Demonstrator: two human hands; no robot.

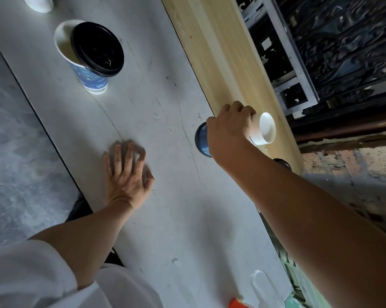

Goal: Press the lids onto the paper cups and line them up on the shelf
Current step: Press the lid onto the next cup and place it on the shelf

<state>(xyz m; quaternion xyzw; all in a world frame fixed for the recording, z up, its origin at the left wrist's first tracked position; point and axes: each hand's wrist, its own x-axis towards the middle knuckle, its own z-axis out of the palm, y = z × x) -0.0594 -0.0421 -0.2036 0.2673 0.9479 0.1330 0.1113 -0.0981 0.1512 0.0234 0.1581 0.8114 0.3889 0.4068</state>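
Observation:
My right hand [229, 134] grips a blue-and-white paper cup [259, 130] on its side over the near edge of the pale wooden shelf [221, 52]. The cup's white base points right and its dark lid [201, 138] points left. My left hand [127, 174] rests flat on the white table [165, 85], fingers spread and holding nothing. At the upper left stands a second blue cup [92, 78], open, with a black lid [97, 48] leaning loosely across its rim. A dark lid [283, 163] shows on the shelf behind my right forearm; what it sits on is hidden.
A third white cup [39, 3] is cut off at the top left corner. An orange object [237, 304] and a clear plastic piece [262, 283] lie at the table's near end. A dark ornate metal grille [343, 52] stands behind the shelf. Grey floor [14, 141] lies left of the table.

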